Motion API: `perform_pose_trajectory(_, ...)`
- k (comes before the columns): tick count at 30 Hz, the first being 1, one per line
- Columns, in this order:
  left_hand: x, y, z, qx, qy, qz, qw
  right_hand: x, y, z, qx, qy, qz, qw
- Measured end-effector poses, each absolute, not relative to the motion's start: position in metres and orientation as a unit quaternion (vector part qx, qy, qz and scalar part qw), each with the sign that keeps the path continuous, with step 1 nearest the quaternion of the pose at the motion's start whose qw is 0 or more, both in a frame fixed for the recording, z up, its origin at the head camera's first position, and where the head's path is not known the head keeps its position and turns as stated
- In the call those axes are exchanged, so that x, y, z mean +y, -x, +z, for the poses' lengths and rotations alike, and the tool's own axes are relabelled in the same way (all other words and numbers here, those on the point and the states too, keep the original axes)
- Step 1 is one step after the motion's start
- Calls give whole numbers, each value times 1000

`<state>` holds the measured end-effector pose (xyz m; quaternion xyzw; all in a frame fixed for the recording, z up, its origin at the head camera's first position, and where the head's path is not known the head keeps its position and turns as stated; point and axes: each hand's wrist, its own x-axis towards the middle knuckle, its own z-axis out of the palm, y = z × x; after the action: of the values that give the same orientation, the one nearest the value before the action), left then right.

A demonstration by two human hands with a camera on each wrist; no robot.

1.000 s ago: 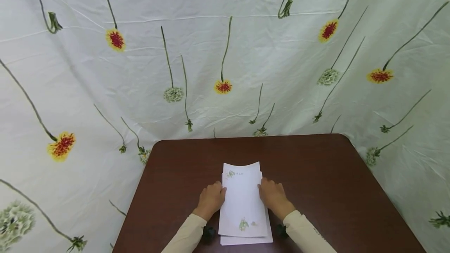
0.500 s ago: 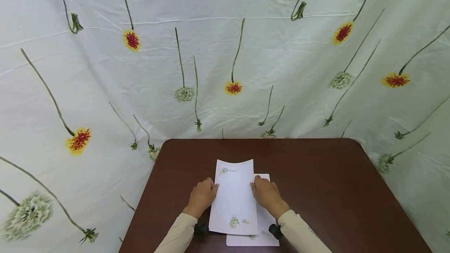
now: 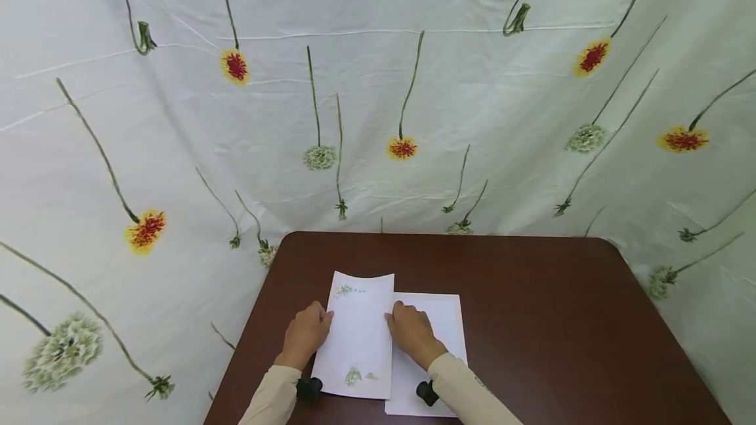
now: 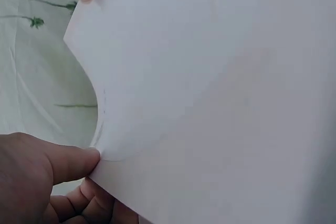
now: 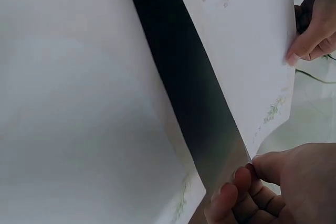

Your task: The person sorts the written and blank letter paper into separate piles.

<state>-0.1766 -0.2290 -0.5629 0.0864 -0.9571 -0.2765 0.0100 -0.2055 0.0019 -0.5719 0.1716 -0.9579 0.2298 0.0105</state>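
Observation:
A white sheet of paper (image 3: 357, 333) with small green plant prints at top and bottom is held up over the table, its upper edge bowed. My left hand (image 3: 306, 334) pinches its left edge between thumb and curled fingers, as the left wrist view shows on the sheet (image 4: 173, 66). At the opposite edge my right hand (image 3: 415, 333) pinches the same sheet, thumb on top, seen close in the right wrist view. Below and to the right lie more white papers (image 3: 434, 320), partly covered by the right forearm; how many cannot be told.
The dark brown table (image 3: 531, 320) has rounded far corners. A white curtain (image 3: 366, 97) printed with flowers hangs behind and around it. A black wrist camera (image 3: 309, 388) sits under the left wrist, another black camera (image 3: 427, 393) under the right.
Both hands have moved left with the top sheet, off the papers beneath, which now show at its right. The head view has turned slightly left.

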Motion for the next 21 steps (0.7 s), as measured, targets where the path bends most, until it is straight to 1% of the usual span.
perform_pose_trajectory(5, -244, 172, -568, -957, -102, -271, 3, -17, 204, -581, -958, -166, 236, -3)
perform_pose_trajectory(13, -258, 166, -570, -957, -106, -268, 16, -35, 203, -590, -958, -167, 232, -6)
perform_pose_trajectory(21, -270, 164, -583, -965, -123, -232, 2, -47, 203, -591, -970, -164, 179, -4)
